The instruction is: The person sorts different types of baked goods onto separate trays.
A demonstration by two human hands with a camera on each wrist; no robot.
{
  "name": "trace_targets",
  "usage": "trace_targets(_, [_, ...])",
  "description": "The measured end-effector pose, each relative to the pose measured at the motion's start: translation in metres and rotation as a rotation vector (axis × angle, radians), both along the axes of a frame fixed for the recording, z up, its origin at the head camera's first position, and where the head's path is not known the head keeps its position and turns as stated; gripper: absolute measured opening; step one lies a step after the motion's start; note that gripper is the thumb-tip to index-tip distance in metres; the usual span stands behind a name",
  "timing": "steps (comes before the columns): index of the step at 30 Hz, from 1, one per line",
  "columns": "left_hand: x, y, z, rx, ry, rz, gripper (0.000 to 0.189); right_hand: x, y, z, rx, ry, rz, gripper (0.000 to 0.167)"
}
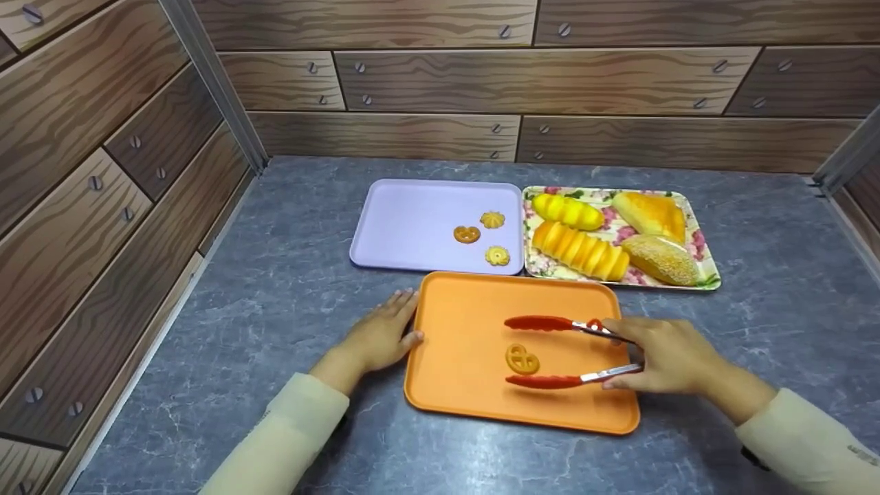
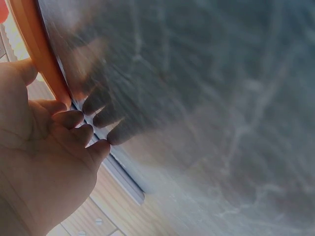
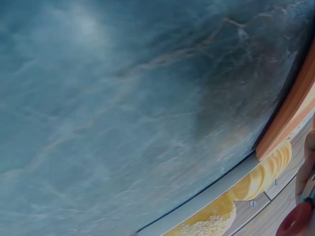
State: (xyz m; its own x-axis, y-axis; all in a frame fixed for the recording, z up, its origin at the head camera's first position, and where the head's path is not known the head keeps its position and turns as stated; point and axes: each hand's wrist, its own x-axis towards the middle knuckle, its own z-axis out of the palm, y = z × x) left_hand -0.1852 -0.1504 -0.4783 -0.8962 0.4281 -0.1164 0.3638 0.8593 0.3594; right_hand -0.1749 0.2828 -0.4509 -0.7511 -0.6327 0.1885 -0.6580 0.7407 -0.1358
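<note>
My right hand (image 1: 670, 356) holds a pair of tongs (image 1: 543, 323) with red tips, their arms spread apart over the orange tray (image 1: 467, 392). Between the red tips lies a pretzel-shaped cookie (image 1: 522, 359) on that tray, close to the lower tip. My left hand (image 1: 378, 333) rests at the tray's left edge, thumb against the rim and fingers extended. In the left wrist view, the left hand (image 2: 49, 132) shows its palm and fingertips beside the orange rim. Only a sliver of the right hand (image 3: 306, 157) appears in the right wrist view.
Behind the orange tray sits a lilac tray (image 1: 412, 227) with a brown pretzel cookie (image 1: 467, 234) and two flower-shaped cookies (image 1: 492, 219). To its right, a floral tray (image 1: 708, 275) carries several breads, including a sliced-top loaf (image 1: 581, 251). Wood-patterned panels (image 1: 426, 79) enclose the grey table.
</note>
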Motion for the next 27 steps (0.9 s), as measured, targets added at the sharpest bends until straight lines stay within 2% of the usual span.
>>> trace_targets(12, [0.0,0.0,0.001,-0.005,-0.005,0.006,0.067,0.004,0.012,-0.006,-0.01,0.004,-0.004,0.076])
trace_targets(27, [0.0,0.0,0.0,-0.009,-0.004,0.0,0.067,0.006,0.013,-0.006,-0.025,0.031,0.005,0.067])
